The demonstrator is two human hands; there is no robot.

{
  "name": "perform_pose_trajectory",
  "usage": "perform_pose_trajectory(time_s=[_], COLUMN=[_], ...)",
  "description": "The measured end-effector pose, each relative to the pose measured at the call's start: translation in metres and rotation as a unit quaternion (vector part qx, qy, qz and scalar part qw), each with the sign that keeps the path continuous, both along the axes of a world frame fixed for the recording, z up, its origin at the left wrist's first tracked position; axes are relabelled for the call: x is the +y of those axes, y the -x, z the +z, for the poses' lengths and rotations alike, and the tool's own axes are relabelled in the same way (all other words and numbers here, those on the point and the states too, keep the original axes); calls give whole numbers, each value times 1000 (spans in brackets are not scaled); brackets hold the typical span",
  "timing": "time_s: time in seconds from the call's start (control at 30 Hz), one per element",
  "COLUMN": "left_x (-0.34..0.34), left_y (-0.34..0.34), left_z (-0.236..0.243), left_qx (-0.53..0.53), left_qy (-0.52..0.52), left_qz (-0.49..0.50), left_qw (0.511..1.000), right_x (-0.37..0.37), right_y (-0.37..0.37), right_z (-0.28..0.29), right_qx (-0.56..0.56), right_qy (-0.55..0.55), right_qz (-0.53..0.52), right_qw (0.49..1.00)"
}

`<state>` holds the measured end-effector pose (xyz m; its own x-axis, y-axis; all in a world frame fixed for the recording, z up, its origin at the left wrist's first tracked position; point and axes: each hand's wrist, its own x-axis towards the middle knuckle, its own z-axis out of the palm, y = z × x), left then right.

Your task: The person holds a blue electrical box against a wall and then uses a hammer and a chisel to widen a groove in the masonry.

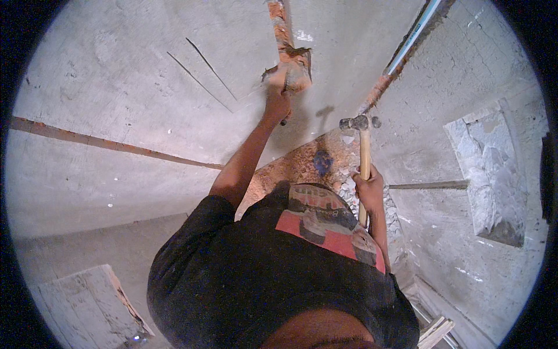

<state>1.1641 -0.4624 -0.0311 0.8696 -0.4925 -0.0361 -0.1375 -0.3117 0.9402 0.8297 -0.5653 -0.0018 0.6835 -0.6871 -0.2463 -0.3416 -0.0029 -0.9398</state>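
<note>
My left hand (276,104) is raised to the grey plastered wall, closed around a chisel (284,121) whose dark end sticks out below the fist. Its other end points into a rough hollow (299,71) that exposes orange brick; the tip's exact contact is hard to make out. A ball-headed hammer (364,145) stands nearly upright in my right hand (370,187), which grips the pale wooden handle. The hammer's metal head is apart from the wall and the chisel, to their right, and casts a shadow on the plaster.
From the hollow a brick-red groove (279,23) runs upward. Another groove at the right holds a pale blue pipe (414,36). A long slot (116,145) crosses the left wall. Broken rubble (279,172) covers the floor, with a blue object (323,163) on it. A whitish panel (491,174) is at the right.
</note>
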Motion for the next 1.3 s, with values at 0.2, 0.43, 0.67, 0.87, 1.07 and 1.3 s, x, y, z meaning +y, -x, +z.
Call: perform_pose_trajectory(time_s=[0.2, 0.43, 0.67, 0.87, 1.07, 1.3], left_x=[12, 18, 26, 23, 9, -20], left_y=[-4, 55, 47, 29, 8, 12], left_z=[-77, -60, -27, -21, -26, -10], left_qx=[-25, 309, 485, 466, 456, 441], left_qy=[-115, 74, 266, 314, 367, 419], left_qz=[-65, -44, 11, -42, 0, 82], left_qw=[991, 947, 833, 826, 811, 789], right_x=[3, 9, 7, -5, -16, -39], right_y=[5, 3, 6, 5, 1, 2], right_z=[0, -2, -6, -19, -17, -20], right_qx=[27, -1, -9, -53, -67, -122], right_qy=[-34, -21, -31, 5, 38, 124], right_qz=[-2, 19, 29, 30, 2, -95], right_qw=[999, 1000, 999, 998, 997, 980])
